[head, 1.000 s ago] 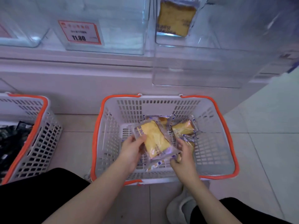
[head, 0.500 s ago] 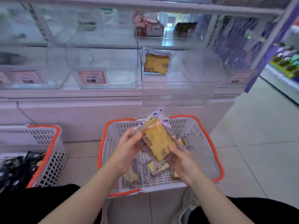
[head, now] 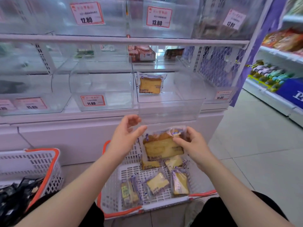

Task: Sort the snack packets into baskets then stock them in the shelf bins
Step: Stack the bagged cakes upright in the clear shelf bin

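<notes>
Shop aisle, pale tiled floor, white shelf unit stacked with clear plastic bins. Centre clear bin on the lower shelf sticks out past the shelf edge toward the person and holds one cake packet leaning upright against its back wall. Neighbouring bin to its left carries an 11.80 price tag; no contents visible. Upper bins carry 12.80 and 13.80 tags, contents blurred by glare. Orange-rimmed white basket on the floor below the hands holds several yellow cake packets lying loose and flat. Second basket at left, cut off by the frame edge, holds dark packets, hard to make out. Right hand pinches a wrapped cake packet at its top right, held above the basket and just below the front lip of the protruding bin. Left hand is relaxed and holds nothing, fingers loosely curved, thumb tip just beside the packet's top left corner; contact unclear. Open floor to the right of the basket, then another shelf of goods at the far right, partly cut off. Dark trousers and a shoe show at the bottom edge.
</notes>
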Tool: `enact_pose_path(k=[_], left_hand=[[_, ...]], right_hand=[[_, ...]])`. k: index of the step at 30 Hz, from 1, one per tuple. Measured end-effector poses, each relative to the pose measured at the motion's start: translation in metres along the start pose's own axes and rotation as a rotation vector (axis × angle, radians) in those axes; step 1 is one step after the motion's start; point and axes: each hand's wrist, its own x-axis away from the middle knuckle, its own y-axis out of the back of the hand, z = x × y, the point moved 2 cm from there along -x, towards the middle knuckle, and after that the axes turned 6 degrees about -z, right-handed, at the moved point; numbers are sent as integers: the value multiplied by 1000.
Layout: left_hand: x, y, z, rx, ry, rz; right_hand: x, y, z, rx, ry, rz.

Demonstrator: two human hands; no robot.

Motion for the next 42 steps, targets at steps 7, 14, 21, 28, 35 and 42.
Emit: enact_pose_path(k=[7, 14, 21, 28, 35, 42], left_hand=[[-13, -5, -6, 165, 109, 48], [-27, -9, -10, 338, 116, -42], [-38, -6, -12, 479, 151, -124], [-33, -13, -18, 544, 156, -127], [-44, -12, -29, 666, 212, -188], [-82, -2, -60, 587, -10, -163]], right_hand=[[-15, -1, 11, -235, -58, -36], [-30, 5, 26, -177, -33, 103], [-28, 4, 27, -459, -11, -57], [-35, 5, 27, -574, -93, -218], [-35, -8, 42, -274, -10, -91], [-67, -5, 91, -149, 126, 2]])
